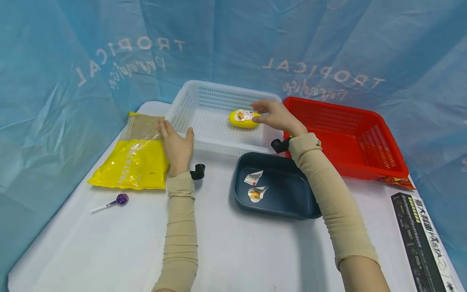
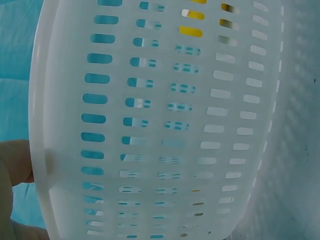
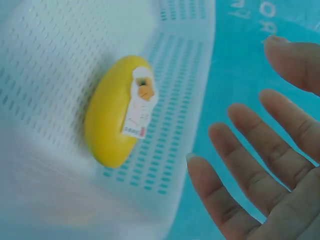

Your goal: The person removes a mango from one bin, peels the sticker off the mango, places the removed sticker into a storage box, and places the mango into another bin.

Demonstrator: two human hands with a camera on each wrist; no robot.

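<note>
A yellow mango (image 1: 238, 121) with white picture stickers on it lies in the white perforated basket (image 1: 226, 144). Over the right end of that basket hovers my right hand (image 1: 275, 115). In the right wrist view its fingers (image 3: 250, 185) are spread and apart from the mango (image 3: 107, 120), holding nothing. My left hand (image 1: 177, 148) is at the front left corner of the white basket, fingers extended and thumb apart. The left wrist view shows part of this hand (image 2: 17, 162) by the basket's rim (image 2: 40, 100); firm contact is hard to tell.
Left of the basket lies a yellow pasta bag (image 1: 142, 162), with a purple lollipop (image 1: 121, 199) below it. A dark blue tray (image 1: 277, 213) holding two peeled stickers (image 1: 255, 194) stands in front. A red basket (image 1: 365, 170) and a black pasta box (image 1: 416, 243) are on the right.
</note>
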